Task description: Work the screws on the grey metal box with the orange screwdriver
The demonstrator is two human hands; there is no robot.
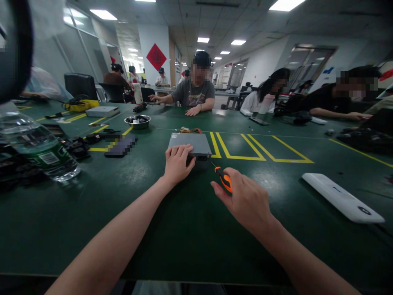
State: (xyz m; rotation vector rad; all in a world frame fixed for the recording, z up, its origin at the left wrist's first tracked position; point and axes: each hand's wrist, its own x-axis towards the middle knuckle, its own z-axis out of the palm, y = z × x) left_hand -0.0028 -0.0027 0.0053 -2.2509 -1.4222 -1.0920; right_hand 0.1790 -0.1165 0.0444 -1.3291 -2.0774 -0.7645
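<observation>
A flat grey metal power supply unit (192, 142) lies on the green table, with a bundle of coloured wires (190, 130) at its far side. My left hand (179, 163) grips its near left edge, fingers on the top face and thumb against the near side. In my right hand (244, 196) is a screwdriver (224, 179) with an orange and black handle. Its thin shaft points up and left to the unit's near right corner. Whether the tip sits in a screw is too small to make out.
Left of me stand a water bottle (39, 145), a dark phone-like slab (121, 146) and a metal bowl (137, 121) with small dark parts. A white device (342, 197) lies at right. Yellow tape (242, 157) marks the table (190, 246). A person (196, 88) sits opposite.
</observation>
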